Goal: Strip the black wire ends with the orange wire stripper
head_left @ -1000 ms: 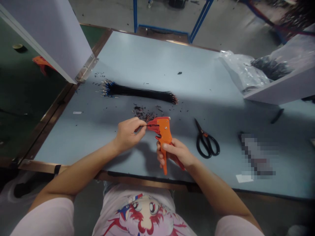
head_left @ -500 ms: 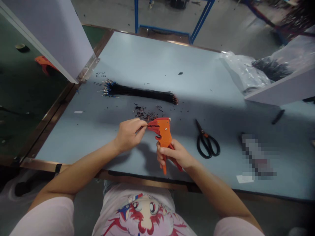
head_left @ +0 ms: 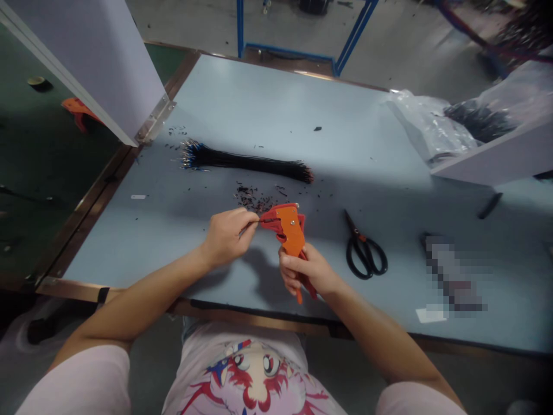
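My right hand (head_left: 302, 271) is wrapped round the handles of an orange and red wire stripper (head_left: 291, 227), held above the table with its jaws facing left. My left hand (head_left: 230, 233) pinches a thin black wire (head_left: 258, 221) whose end reaches the stripper's red jaws. Most of that wire is hidden inside my fingers. Beyond my hands lies a long bundle of black wires (head_left: 254, 163), with blue and bare metal ends at the left and coppery ends at the right. Small black scraps (head_left: 250, 196) are scattered between the bundle and my left hand.
Black-handled scissors (head_left: 365, 248) lie right of my right hand. A blurred-out object (head_left: 453, 274) and a white paper slip (head_left: 431, 314) are farther right. Clear plastic bags (head_left: 436, 124) sit at the back right behind a pale panel (head_left: 496, 153). Another upright panel (head_left: 99, 57) stands at the left.
The wire stripper has tilted and its handles have swung a little to the right, with the handles squeezed closer together. My left hand has hardly moved.
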Motion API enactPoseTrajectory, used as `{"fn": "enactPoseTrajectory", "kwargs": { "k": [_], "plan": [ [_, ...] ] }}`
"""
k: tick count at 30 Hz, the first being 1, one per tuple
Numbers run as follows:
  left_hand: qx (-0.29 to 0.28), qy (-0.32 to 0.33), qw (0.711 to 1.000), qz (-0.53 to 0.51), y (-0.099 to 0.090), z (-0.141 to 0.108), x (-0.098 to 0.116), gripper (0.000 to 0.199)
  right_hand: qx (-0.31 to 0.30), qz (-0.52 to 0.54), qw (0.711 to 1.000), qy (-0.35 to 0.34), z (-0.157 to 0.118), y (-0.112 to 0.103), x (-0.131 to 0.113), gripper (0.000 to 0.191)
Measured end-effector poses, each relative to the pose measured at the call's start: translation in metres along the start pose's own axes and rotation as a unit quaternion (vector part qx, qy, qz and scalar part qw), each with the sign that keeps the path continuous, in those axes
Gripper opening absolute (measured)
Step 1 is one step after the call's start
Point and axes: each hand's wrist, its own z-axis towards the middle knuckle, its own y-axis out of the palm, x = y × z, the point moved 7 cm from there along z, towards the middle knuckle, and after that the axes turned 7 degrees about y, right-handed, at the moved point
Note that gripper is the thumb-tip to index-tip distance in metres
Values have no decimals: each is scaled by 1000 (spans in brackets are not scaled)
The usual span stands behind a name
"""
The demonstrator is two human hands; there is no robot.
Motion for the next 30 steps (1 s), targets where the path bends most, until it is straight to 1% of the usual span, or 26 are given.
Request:
{"fn": "enactPoseTrajectory", "kwargs": {
  "k": [2,4,7,9,11,12,14,18,22,25,30],
  "plan": [
    [0,-8,1000,0,1,0,-1,12,9,5,1000,-5,2,-1,2,35],
    [3,-9,1000,-3,-1,1,-1,12,3,3,1000,-2,3,0,3,35],
    [19,-9,1000,-5,-7,4,-3,11,2,32,999,-6,1,-2,-3,35],
    [40,-22,999,-10,-14,5,-7,10,31,72,997,-27,-2,-11,-14,30],
    [70,-41,996,-23,-21,5,-13,10,63,108,991,-50,-7,-22,-24,21],
    [83,-48,995,-32,-23,5,-15,9,72,117,989,-57,-8,-26,-28,17],
    [95,-53,993,-51,-24,4,-17,9,77,120,988,-58,-10,-31,-31,17],
    [88,-51,992,-77,-17,1,-18,10,71,90,993,-24,-8,-31,-24,25],
    [85,-53,992,-72,-14,-1,-18,10,76,88,993,10,-4,-32,-14,30],
    [79,-49,993,-66,-12,0,-17,11,66,97,993,16,-1,-33,-11,31],
    [78,-47,994,-62,-12,0,-17,11,50,88,995,4,1,-33,-10,31]
  ]
}}
